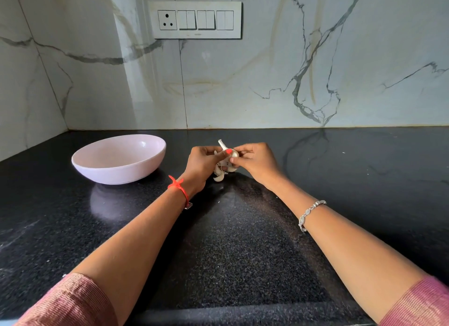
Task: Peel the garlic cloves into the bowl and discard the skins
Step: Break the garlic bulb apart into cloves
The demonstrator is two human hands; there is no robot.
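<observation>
No text, number or brand can be read. The switch plate point(195, 20) on the wall above the bench's back edge carries a small dark mark on its lower rim, under the middle switches. It is too small and blurred to make out as letters.

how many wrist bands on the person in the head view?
2. A red thread on the left wrist, tied in a knot; a silver bracelet on the right forearm. The left hand and right hand grip the garlic bulb. The sleeves may hide more.
</observation>
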